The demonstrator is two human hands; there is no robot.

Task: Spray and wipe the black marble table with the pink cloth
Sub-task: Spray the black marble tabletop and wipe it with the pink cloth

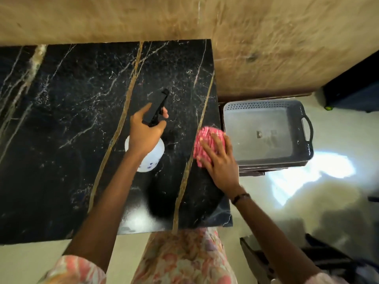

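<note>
Floral sleeves frame both arms above the black gold-veined marble table [61, 119]. Left hand [144, 134]: grip closed on the black trigger neck of the white plastic spray bottle [150, 158], held just over the table. Right hand [218, 158]: flat, fingers spread, pressing the bunched pink cloth [207, 138] at the table's right edge. Cloth likely soft, light; best controlled by palm pressure.

Black marble tabletop [71, 119] with gold veins: left and far portions lie open. White spray bottle with black trigger head [150, 152], gripped by the left hand [146, 132], occupies the centre; pink cloth [205, 140] under the flat right hand [220, 160] blocks the right edge. Grey plastic basket [266, 111] stands just beside that edge.
</note>
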